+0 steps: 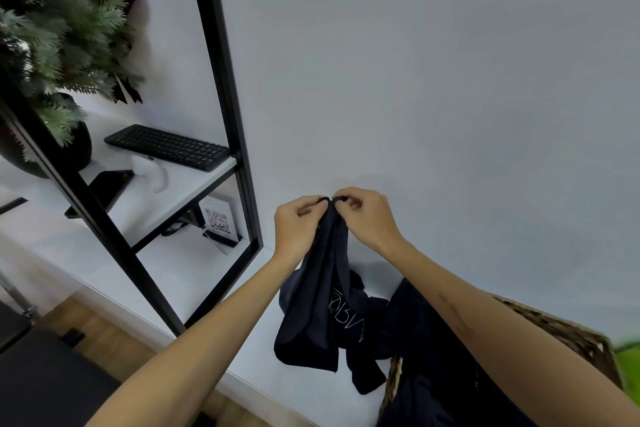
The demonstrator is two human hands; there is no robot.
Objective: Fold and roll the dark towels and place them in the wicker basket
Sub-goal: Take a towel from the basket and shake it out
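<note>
Two hands meet at the top edge of a dark towel [323, 291], held up before a pale wall [450, 80]. The left hand [297, 224] and the right hand [367, 215] each pinch the hem between thumb and curled fingers, the fingertips almost touching each other. The towel hangs from this pinch in long vertical folds, bunched narrow at the top and widening below. Its cloth is near-black navy, matt, with a pale line-drawn logo partly visible among the folds; the lettering cannot be read. The lower end droops over the white surface [298, 388], beside a further heap of dark cloth [426, 350] that fills the basket [575, 340] at lower right. The basket is brown wicker; only part of its rim shows behind the right forearm. To the left stands a black-framed shelf [221, 55] bearing a keyboard [168, 146], a potted fir-like plant [59, 28] and, lower, a QR-code card [217, 220].
</note>
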